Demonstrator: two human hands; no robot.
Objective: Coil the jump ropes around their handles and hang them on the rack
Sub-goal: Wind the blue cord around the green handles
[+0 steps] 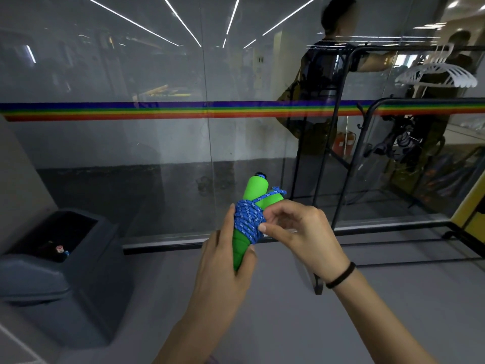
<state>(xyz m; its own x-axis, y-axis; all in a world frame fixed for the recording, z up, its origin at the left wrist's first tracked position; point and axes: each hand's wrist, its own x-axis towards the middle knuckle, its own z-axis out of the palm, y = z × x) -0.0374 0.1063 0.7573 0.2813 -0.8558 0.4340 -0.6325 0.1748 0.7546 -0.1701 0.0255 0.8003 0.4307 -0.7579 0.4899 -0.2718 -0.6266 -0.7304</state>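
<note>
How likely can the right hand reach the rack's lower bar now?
Likely yes: the black rack stands ahead on the right, nothing between, but the right hand is pinching the blue rope.

Dark bin [78, 298] at left, rainbow-striped glass wall [131, 143], white hangers [435, 73]

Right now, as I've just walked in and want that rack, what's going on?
A person's left hand grips two green handles with the blue rope wound round them; the right hand pinches the rope at the coil. The bundle is not yet on the black rack to the right.
</note>
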